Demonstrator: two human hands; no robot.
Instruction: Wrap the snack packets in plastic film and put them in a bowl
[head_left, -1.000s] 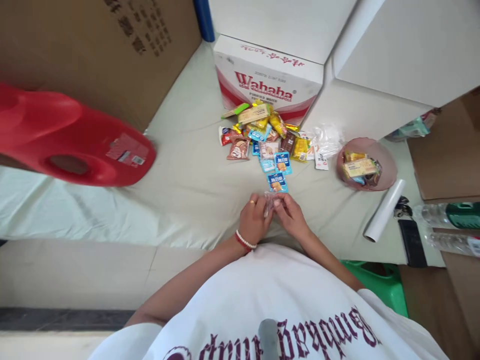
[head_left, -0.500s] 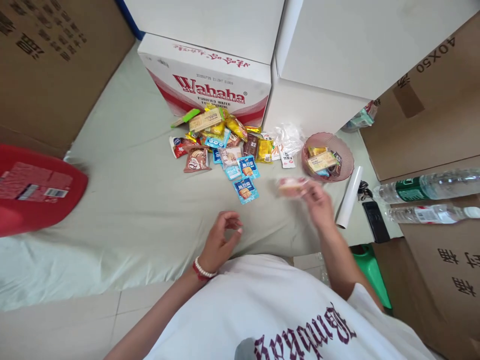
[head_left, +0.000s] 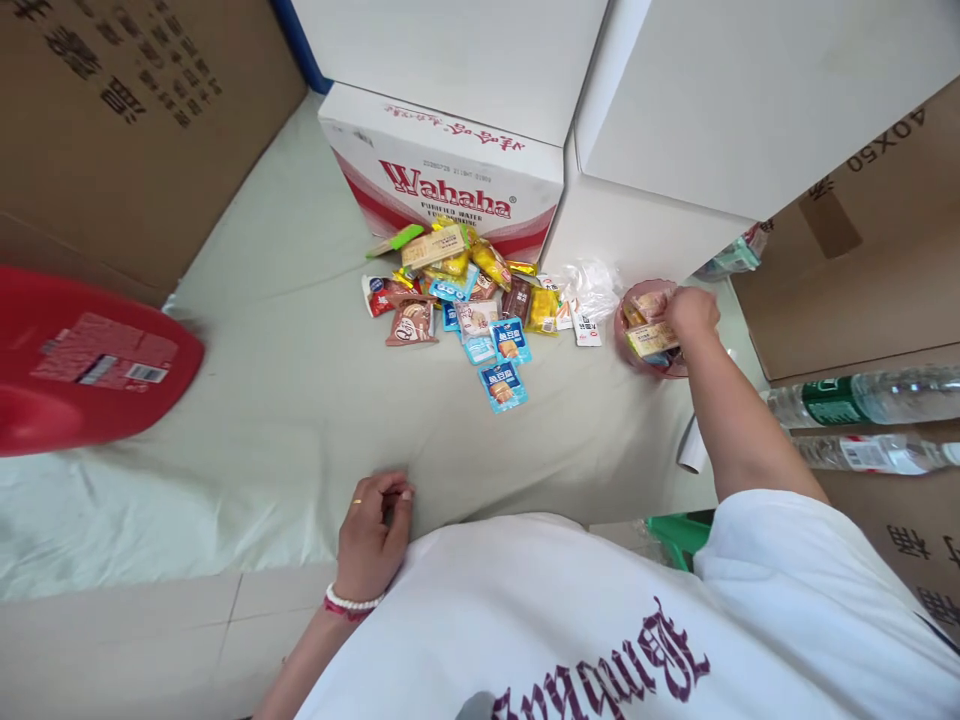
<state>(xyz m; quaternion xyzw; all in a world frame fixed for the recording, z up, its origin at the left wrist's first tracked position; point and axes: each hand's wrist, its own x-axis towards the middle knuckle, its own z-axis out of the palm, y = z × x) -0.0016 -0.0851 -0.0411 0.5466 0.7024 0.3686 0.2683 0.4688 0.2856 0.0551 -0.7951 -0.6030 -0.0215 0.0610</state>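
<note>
My right hand [head_left: 691,315] reaches over the pink ribbed bowl [head_left: 621,345], its fingers closed on a pink-wrapped snack [head_left: 651,300] at the bowl's far side. A cream-and-yellow wafer packet [head_left: 651,339] and other small packets lie in the bowl. My left hand [head_left: 375,530] rests at the near edge of the cloth-covered table [head_left: 300,400], fingers curled in, with nothing visible in them. Mid-table is a heap of wrapped snacks, including a brown round-cake packet [head_left: 412,320], two blue tofu-snack packets [head_left: 503,386] and a yellow packet [head_left: 543,310].
A red-and-white Wahaha carton [head_left: 450,190] stands behind the heap. Crumpled clear plastic [head_left: 592,288] lies left of the bowl. A white roll [head_left: 693,447] and plastic bottles [head_left: 885,397] are at the right; a red container [head_left: 97,365] is at the left.
My right hand has carried the pink-wrapped snack right and away from me, into the bowl. My left hand has drawn back leftward and its fingers have curled closer. The view has shifted slightly.
</note>
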